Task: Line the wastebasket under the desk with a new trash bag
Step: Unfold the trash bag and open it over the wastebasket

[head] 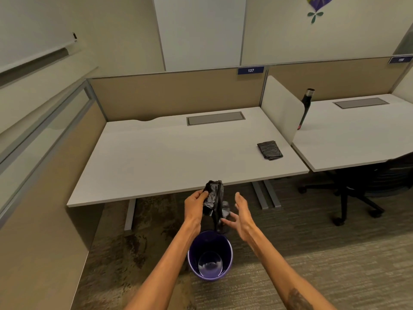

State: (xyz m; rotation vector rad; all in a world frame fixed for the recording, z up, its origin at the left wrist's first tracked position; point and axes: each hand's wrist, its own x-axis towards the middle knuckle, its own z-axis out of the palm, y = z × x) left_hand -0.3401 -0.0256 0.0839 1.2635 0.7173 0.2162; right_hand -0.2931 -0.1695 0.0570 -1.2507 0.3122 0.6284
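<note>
At the far left a low partition wall ran along the side of the desk, closing that side off. The desk's front edge stood just beyond the hands, and its top was bare except for a folded stack of black bags lying near its right rear corner, well apart from both hands.

The left hand was closed on the crumpled upper part of a black trash bag, thumb and fingers pinching it at about the height of the desk edge. The bag hung down from that grip, partly unfurled, its lower end dangling just above the far rim of the wastebasket. The right hand was spread wide, palm turned toward the bag, its fingertips at the bag's lower part; whether they touched it could not be told.

The purple wastebasket stood upright on the carpet below and between the forearms, out in front of the desk, unlined. Open carpet lay to its right. Farther right, a black office chair stood tucked under the neighbouring desk, where a dark bottle stood.
</note>
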